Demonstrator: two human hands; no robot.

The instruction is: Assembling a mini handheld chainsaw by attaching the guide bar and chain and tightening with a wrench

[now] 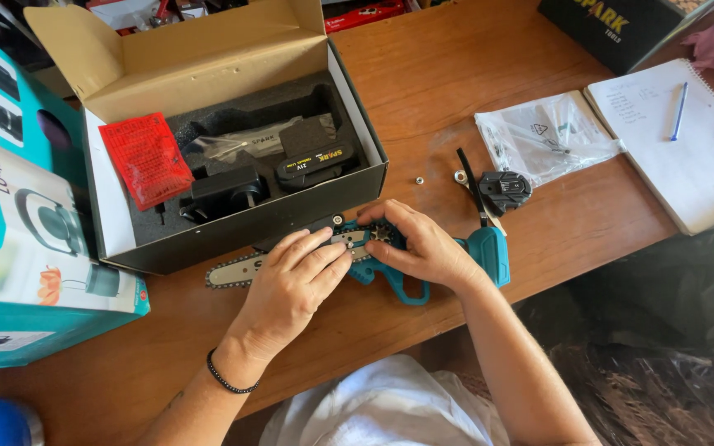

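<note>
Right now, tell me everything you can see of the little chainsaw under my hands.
The mini chainsaw lies flat on the wooden table, near its front edge, before the open cardboard box. It has a teal plastic body with a loop handle, and a pale guide bar with chain pointing left. A sprocket shows uncovered. The left hand presses the bar; the right hand covers the body.

There was only one view, from the camera on the person's head. It looked steeply down and a little forward over the wooden surface [423, 91], close enough that both forearms ran up from the bottom edge and the left hand [295, 277] and right hand [419, 244] sat near the frame's centre. The open cardboard box [208, 62] filled the upper left, and a notebook [687, 157] reached the right edge.
</note>
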